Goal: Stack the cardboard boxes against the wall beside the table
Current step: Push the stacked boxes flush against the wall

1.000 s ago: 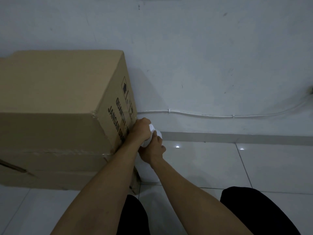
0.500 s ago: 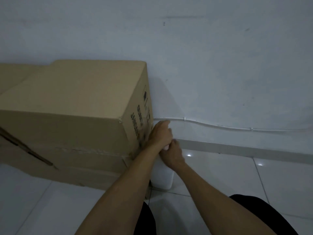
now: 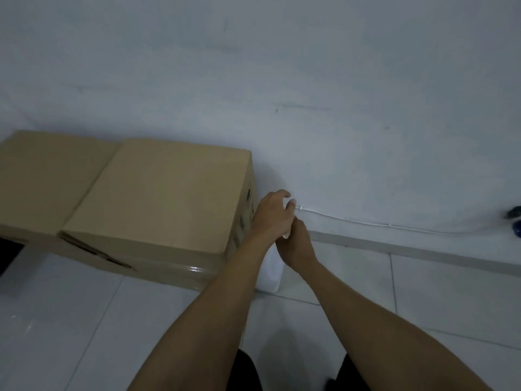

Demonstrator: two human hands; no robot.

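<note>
Two brown cardboard boxes sit side by side at left of frame against the pale wall, the nearer box beside the farther box. At centre, your left hand and right hand both clench a white plastic container standing on the white tiled floor, touching the nearer box.
</note>
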